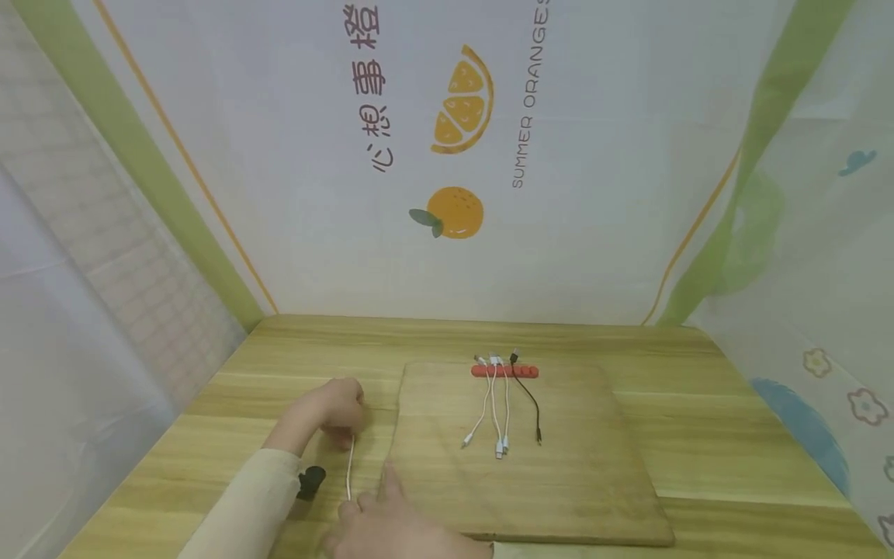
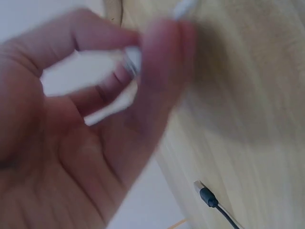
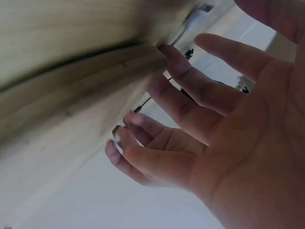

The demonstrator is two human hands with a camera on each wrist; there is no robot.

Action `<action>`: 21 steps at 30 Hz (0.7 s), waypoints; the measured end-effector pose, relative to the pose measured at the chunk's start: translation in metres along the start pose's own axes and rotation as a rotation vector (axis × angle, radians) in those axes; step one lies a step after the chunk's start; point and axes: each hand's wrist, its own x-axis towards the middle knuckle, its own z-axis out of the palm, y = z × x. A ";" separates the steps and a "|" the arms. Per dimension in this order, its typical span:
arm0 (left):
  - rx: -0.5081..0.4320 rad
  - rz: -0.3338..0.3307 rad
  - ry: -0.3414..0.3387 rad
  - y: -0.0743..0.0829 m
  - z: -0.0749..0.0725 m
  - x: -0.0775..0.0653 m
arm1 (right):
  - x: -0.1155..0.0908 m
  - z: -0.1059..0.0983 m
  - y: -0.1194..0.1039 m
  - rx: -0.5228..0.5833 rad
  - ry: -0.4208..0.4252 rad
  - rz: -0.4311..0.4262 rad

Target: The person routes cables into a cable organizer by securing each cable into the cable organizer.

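My left hand [image 1: 342, 407] is held above the table left of the wooden board [image 1: 433, 489]. It pinches a white charging cable [image 1: 350, 470] near its plug [image 2: 134, 59], between thumb and fingers; the fingers are blurred in the left wrist view. From there the cable runs down towards my right hand [image 1: 391, 528], which lies low at the board's front left corner. The right hand's fingers [image 3: 205, 90] are loosely spread by the board's edge in the right wrist view. A white cable end [image 3: 195, 19] lies beyond them; whether a fingertip touches the cable is unclear.
At the board's far edge sits a red cable holder [image 1: 528, 372] with several white cables [image 1: 493, 404] and a black cable [image 1: 536, 404] in it. A black object [image 1: 312, 480] shows beside the left sleeve. A printed white cloth [image 1: 573, 256] hangs behind the table.
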 end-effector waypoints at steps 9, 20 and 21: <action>-0.210 0.122 -0.189 -0.008 -0.012 -0.002 | -0.003 0.002 0.003 0.033 0.003 -0.045; -0.137 0.232 -0.273 0.001 -0.040 -0.019 | -0.001 0.002 0.004 0.085 -0.004 -0.076; -0.136 0.242 -0.282 0.002 -0.043 -0.021 | -0.001 0.002 0.004 0.098 -0.002 -0.077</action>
